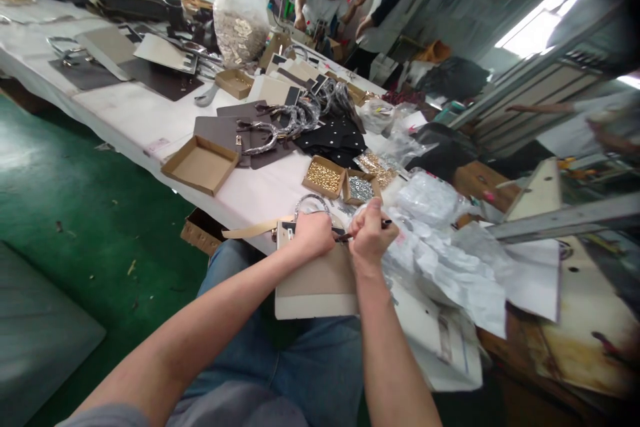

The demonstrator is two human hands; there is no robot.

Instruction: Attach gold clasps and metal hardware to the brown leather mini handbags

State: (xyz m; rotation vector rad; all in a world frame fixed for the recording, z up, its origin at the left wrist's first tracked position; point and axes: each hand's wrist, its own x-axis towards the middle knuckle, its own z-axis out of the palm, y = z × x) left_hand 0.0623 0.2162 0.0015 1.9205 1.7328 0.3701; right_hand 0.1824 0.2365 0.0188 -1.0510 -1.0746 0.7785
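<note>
My left hand (315, 233) is closed at the top edge of a beige bag panel (320, 280), which lies across the table edge above my lap. Just behind that hand rises a wrapped loop handle (313, 200). My right hand (371, 235) is a fist around a thin dark tool (344, 237); its tip points left toward my left fingers, and its exact kind is hidden. A pale strap (250, 230) sticks out to the left of the panel. What my left fingertips press on is out of sight.
Small boxes of gold metal pieces (324, 175) and silver ones (360, 188) stand beyond my hands. An open cardboard tray (200, 165) lies left. Farther back are dark panels with wrapped handles (260, 140) and a large plastic bag (240, 27). Crumpled plastic (440, 260) lies right. Other people work behind.
</note>
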